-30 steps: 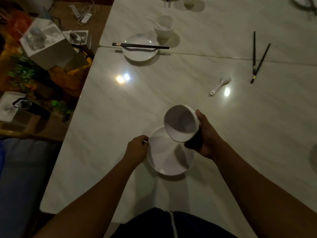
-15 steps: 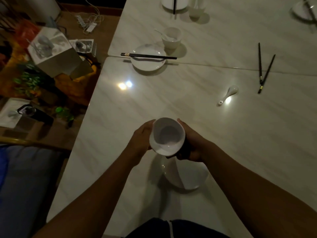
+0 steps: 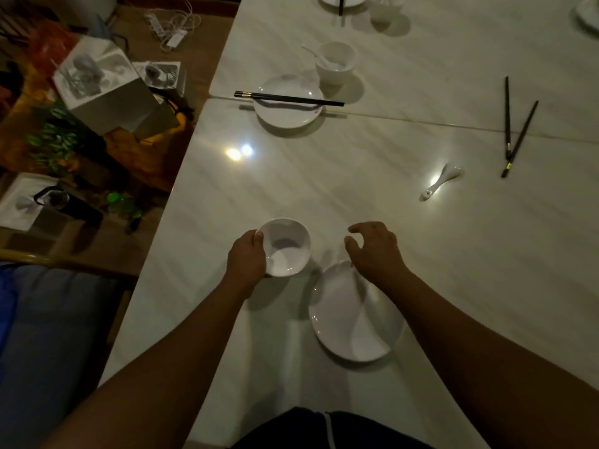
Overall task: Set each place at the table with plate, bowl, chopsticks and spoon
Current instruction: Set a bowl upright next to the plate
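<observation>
The bowl point(image 3: 285, 247) is small, white, plain and glossy, and its mouth faces up. It sits just left of the plate point(image 3: 350, 322), beyond the plate's far-left rim and apart from it by a thin strip of counter point(image 3: 324, 189). Whether the bowl rests on the counter or is held just above it, I cannot tell. The left hand point(image 3: 246, 256) grips the bowl's left side, thumb on the rim. The right hand point(image 3: 376, 251) holds nothing; its fingers are loosely curled and it hangs over the plate's far rim. The plate is white, shallow and round, and lies flat.

Left of the plate, past the bowl, the counter's edge runs close by. Beyond the plate the pale, shiny surface lies bare up to a seam. A white spoon point(image 3: 442, 181) lies far-right of the plate, and two dark chopsticks point(image 3: 521, 134) lie splayed further right, across the seam. Straight beyond the plate, a far plate point(image 3: 288, 115) sits by the seam with a dark pair point(image 3: 288, 98) laid across it.
</observation>
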